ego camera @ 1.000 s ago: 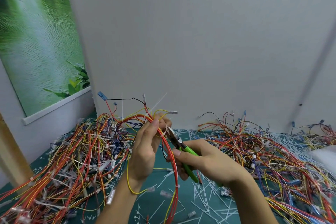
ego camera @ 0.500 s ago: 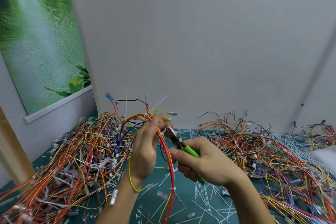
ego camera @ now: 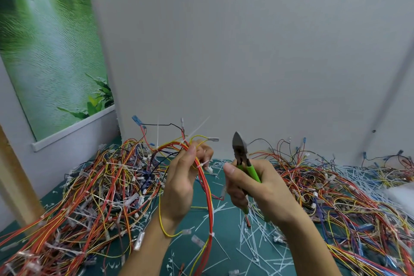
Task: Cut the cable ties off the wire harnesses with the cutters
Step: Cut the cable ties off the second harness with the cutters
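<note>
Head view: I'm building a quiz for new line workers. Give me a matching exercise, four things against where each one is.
Things
1. cutters
2. raised harness
3. cut tie pieces
4. nature poster

Places
a. lying on the green mat
b. hanging at far left
c. gripped in the right hand, tip up
d. held in the left hand

Pairs: 1-c, 2-d, 3-a, 4-b
</note>
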The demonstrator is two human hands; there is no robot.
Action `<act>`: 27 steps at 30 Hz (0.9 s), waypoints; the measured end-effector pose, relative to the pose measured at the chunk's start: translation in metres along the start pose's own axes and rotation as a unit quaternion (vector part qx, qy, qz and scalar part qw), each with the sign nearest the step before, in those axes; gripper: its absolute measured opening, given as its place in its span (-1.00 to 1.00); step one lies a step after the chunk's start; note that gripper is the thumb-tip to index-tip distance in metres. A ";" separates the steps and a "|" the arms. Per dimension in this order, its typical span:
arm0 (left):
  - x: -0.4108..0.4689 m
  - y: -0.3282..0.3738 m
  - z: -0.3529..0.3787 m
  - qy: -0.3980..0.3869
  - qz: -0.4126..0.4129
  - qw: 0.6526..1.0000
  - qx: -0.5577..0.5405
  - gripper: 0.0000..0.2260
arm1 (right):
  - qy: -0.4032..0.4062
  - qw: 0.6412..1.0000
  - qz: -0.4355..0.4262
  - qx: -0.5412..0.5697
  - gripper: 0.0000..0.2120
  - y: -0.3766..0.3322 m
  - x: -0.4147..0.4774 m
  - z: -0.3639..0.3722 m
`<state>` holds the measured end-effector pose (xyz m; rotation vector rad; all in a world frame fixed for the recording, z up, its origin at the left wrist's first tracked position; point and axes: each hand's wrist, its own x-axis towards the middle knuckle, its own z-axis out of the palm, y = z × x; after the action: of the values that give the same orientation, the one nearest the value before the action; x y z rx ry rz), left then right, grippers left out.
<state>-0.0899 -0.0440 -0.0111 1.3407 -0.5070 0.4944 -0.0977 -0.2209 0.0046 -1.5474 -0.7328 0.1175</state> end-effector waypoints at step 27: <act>-0.004 0.003 0.000 0.013 -0.006 0.999 -0.053 -0.68 | -0.124 0.983 0.120 -0.069 -0.45 -0.005 -0.002 0.000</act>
<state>-0.0949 -0.0440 -0.0116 1.2341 -0.4966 0.4684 -0.1015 -0.2223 0.0080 -1.7713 -0.7585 0.4534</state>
